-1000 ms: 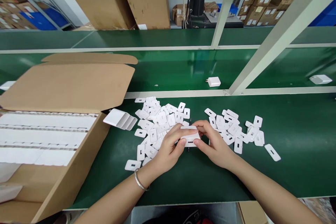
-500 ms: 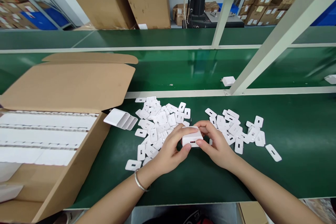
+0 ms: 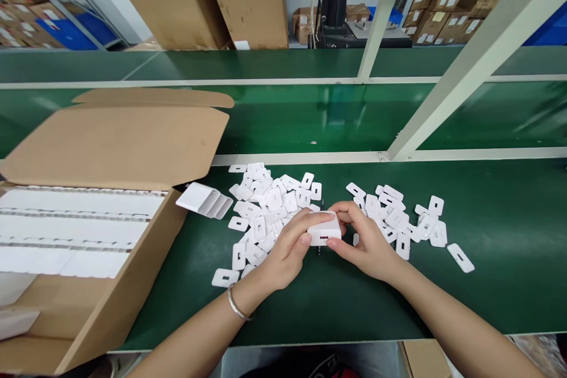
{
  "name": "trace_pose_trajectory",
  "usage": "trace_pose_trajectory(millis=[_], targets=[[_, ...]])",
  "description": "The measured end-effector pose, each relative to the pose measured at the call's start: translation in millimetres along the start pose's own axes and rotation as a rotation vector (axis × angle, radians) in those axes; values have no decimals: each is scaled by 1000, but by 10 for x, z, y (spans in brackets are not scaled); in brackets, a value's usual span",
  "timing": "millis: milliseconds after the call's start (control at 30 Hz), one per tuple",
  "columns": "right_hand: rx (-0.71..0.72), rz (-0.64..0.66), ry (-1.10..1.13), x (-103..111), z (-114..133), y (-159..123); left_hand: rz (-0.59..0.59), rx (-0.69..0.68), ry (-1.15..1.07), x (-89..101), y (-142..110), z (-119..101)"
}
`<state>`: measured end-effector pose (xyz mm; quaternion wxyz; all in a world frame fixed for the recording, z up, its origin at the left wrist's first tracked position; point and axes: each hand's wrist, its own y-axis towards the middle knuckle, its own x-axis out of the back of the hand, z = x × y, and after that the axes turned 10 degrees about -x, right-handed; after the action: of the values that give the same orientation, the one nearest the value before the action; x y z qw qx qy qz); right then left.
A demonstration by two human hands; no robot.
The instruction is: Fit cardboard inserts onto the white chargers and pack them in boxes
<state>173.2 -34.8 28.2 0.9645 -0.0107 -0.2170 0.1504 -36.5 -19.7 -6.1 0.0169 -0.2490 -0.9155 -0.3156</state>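
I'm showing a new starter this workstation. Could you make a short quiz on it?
1. True or false: the silver bracelet is on the left wrist.
2. Fill in: the open cardboard box is to the ____ of the loose slotted white plates.
3. What do the left hand and right hand hold between them? A) the bracelet; B) a white charger housing; C) the cardboard box.

Key: 1 true; 2 left; 3 B.
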Motion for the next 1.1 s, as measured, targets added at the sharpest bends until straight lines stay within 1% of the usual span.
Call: trace_pose_trajectory(millis=[100,267,367,433,567,667,767,867,1000,1100], targets=[[18,-5,-5,-8,-13,3,-1,17,51,5,-1,26],[75,35,-8,-8,-30,-2,-27,-24,152,-10,-22,54],[60,33,-6,-4,-25,-2,-18,5,179,-21,-39,54],[37,30,5,-6,-24,4,-22,19,169,-28,-44,52],[28,21,50,-20,-36,25,-40,27,55,-35,-36,39],[36,10,62,-29,-49,32,-19,49,-4,-23,-22,23],[44,-16,60,-35,-58,29,34,29,9,-5,-8,18],[67,-43,54,-39,-59,21,55,4,45,-1,-1,25],[106,-28,19,-36,-27,10,34,-22,48,-16,-3,33],[82,-13,-12,-32,5,-5,10,-35,43,-19,-12,35]])
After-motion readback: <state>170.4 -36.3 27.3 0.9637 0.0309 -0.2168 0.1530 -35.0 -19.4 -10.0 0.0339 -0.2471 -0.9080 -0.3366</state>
